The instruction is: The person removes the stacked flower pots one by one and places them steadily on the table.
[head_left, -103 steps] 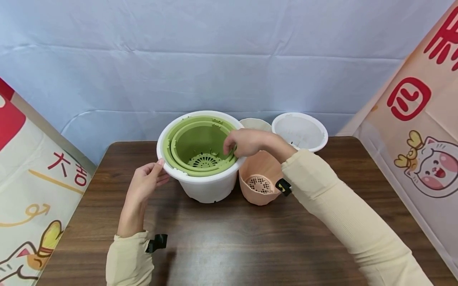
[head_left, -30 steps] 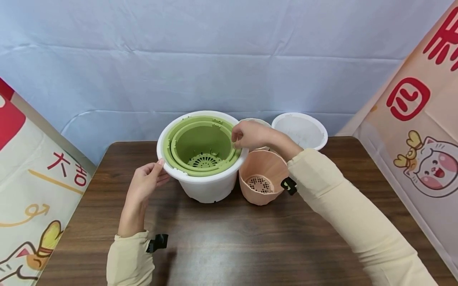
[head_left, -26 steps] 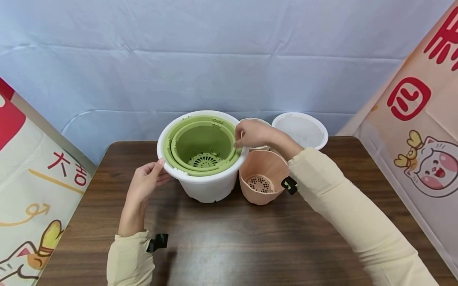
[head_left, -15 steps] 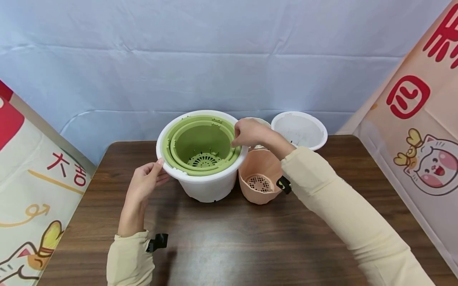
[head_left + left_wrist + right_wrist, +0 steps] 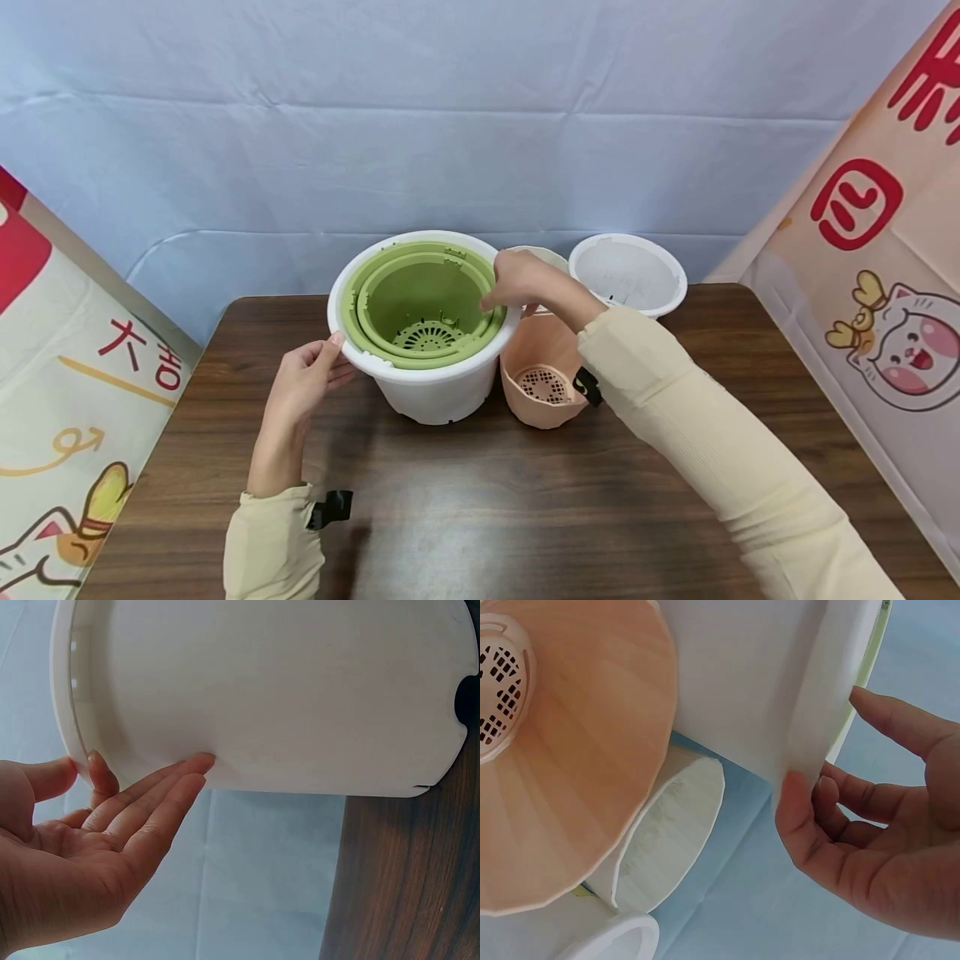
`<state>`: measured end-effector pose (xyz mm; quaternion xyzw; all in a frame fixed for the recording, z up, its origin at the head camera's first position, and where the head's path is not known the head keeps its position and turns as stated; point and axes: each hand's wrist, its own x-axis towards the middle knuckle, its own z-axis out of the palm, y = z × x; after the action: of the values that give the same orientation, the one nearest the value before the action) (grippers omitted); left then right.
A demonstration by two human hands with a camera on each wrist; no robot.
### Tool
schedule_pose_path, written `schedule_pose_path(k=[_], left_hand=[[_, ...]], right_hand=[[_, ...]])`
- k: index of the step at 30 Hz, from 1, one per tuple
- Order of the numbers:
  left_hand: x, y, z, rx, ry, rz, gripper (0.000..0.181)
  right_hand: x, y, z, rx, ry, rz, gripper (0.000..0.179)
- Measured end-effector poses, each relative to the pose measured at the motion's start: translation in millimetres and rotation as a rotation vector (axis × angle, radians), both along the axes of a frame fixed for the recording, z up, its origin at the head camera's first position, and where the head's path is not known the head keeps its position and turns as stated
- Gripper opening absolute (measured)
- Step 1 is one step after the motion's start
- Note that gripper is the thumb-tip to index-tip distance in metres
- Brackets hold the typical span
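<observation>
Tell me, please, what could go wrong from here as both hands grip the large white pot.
The left hand pinches the large white pot by its rim, so that grip might slip. If the pot tilts, the green pots nested inside it could shift. The peach pot stands close by, near the right hand, and might get knocked.

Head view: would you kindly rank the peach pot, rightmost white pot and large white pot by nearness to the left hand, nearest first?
1. Large white pot: left hand touches its rim.
2. Peach pot: right of it.
3. Rightmost white pot: back right.
</observation>
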<state>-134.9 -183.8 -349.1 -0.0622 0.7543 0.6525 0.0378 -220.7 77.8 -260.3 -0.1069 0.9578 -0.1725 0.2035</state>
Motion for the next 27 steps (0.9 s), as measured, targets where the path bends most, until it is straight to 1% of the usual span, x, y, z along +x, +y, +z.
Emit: schedule_pose_path(k=[4, 8, 19, 27], left_hand=[[-0.2, -0.4, 0.2, -0.008, -0.008, 0.003, 0.049], [-0.5, -0.4, 0.0, -0.012, -0.010, 0.003, 0.049], [0.2, -0.8, 0.3, -0.004, -0.007, -0.004, 0.049], [-0.1, 0.2, 0.1, 0.002, -0.010, -0.003, 0.048]], right_hand=[[-1.0, -1, 1.7, -0.020, -0.020, -0.001, 0.027], [-1.8, -3, 2.7, -0.023, -0.040, -0.018, 0.034], [-1.9, -12, 0.7, 0.041, -0.013, -0.072, 0.047], [2.6, -15, -0.7, 0.114, 0.027, -0.073, 0.041]])
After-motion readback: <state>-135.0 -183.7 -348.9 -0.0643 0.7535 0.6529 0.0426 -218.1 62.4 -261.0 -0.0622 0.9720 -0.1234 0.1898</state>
